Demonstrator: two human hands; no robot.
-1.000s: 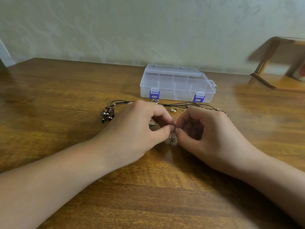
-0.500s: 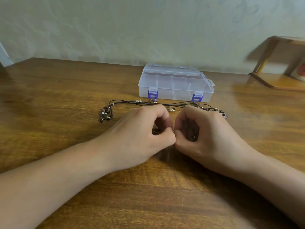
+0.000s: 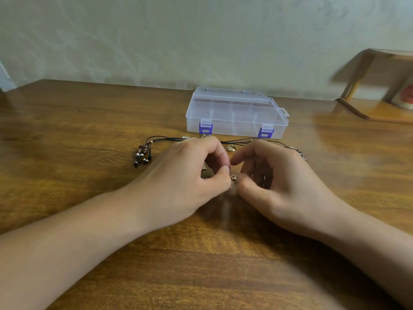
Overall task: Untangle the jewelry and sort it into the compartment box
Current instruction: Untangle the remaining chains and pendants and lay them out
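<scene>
Pinching a small gold-toned clasp point(image 3: 233, 178) between them: left hand point(image 3: 192, 175) has thumb and forefinger curled onto the piece from one side, right hand point(image 3: 277, 175) thumb and curled fingers meet it from the other, right forefinger sticking out toward the left hand. Both hands sit on the near side of the clear compartment box point(image 3: 237, 114), low over the table point(image 3: 67, 135). What hangs below the clasp is a short bit of fine chain, too blurred to tell more. Box is lid-down, both purple latches point(image 3: 205, 128) on its near wall look fastened; dividers show through the plastic, can't tell whether anything is inside. Between box and hands a black cord necklace point(image 3: 165, 138) runs across the table, just in front of the box's near wall, partly hidden behind both hands. Its beaded pendant end point(image 3: 143, 154), brown bead plus small dark and silver beads, lies out past the box's left corner, near side. Small gold pieces point(image 3: 231, 147) lie in front of the box between the two hands, beside the cord. Another metal bit point(image 3: 301, 154) shows past the right hand's knuckles, near the box's right corner. Wooden stand point(image 3: 380, 108) sits well apart from the box on its right, blurred.
</scene>
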